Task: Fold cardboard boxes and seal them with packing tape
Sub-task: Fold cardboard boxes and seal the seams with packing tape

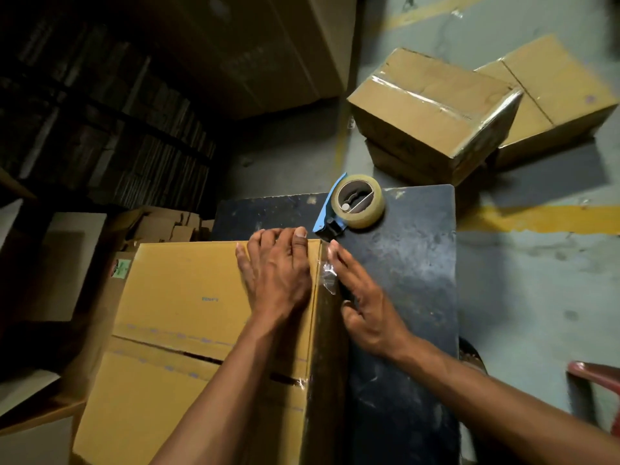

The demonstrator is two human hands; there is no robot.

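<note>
A yellow-brown cardboard box [181, 297] stands on the dark table [409, 263], its top flaps closed with a seam across the near part. My left hand [275, 273] lies flat on the box top near its far right corner, fingers straight. My right hand [362, 297] presses with straight fingers against the box's right side, on a crinkled strip of clear tape [328, 276] running over the edge. A blue tape dispenser [355, 204] with a clear roll lies on the table just beyond both hands, untouched.
Taped boxes [432, 115] are piled on the grey floor at the far right, beside yellow floor lines. Stacks of flat cardboard [100, 129] fill the dark left side. A large carton [288, 45] stands at the back. A red object [597, 374] pokes in at the right edge.
</note>
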